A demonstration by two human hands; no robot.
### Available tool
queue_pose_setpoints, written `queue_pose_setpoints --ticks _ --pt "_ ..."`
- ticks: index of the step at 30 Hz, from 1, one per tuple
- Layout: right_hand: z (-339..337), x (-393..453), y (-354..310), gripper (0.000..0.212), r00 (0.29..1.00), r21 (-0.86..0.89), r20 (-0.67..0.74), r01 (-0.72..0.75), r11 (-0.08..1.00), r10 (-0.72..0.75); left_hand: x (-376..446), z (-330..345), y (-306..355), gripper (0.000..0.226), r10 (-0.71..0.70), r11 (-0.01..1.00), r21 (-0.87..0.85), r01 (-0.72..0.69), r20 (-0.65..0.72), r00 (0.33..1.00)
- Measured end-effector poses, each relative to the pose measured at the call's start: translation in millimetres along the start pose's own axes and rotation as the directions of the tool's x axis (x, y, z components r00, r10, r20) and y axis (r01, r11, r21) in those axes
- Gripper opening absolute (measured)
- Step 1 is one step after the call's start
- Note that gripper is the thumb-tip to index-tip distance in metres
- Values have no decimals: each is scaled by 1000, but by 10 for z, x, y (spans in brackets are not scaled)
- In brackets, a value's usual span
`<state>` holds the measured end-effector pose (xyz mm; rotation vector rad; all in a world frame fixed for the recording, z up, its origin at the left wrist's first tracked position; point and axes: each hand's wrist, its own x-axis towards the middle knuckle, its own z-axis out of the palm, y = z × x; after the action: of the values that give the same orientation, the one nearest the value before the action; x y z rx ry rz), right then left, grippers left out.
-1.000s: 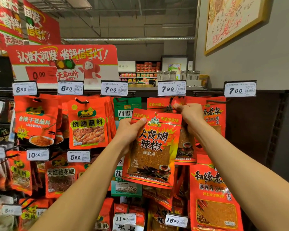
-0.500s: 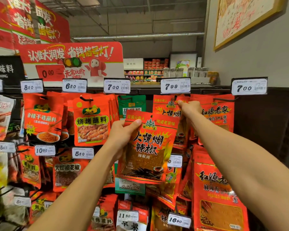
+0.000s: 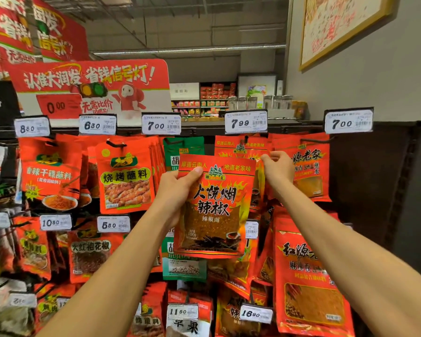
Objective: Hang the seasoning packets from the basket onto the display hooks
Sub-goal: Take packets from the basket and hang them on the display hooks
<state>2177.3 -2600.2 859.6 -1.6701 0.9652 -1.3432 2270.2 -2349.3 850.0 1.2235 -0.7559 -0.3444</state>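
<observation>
The left hand grips a chili packet by its top corner, ready for hanging, while the right hand pinches the hung packets aside, apparently clearing the hook.

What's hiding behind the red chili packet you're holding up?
Behind the chili packet hang matching packets under the 7.99 tag, and a green packet lower down. Their middles and the hook are covered.
</observation>
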Motion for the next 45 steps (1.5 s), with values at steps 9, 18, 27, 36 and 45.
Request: queue_pose_setpoints --ticks 9,18,27,36,45 --pt "-444 -805 -218 31 890 576 388 -31 817 -240 157 298 102 14 -7 997 -72 8 16 1000" --pt "-500 -594 -461 37 970 381 136 137 914 -202 270 685 245 28 -9 998 -69 12 43 999" --pt "-403 -432 -598 33 987 183 104 106 977 -126 481 782 239 34 -30 999 27 35 -171 985" --pt "-486 -542 -129 26 958 221 257 72 973 -129 454 540 -81 27 56 990 126 -57 7 998" --pt "-184 -140 -46 28 973 134 226 12 991 -43 814 711 -177 23 5 975 222 26 -142 990"
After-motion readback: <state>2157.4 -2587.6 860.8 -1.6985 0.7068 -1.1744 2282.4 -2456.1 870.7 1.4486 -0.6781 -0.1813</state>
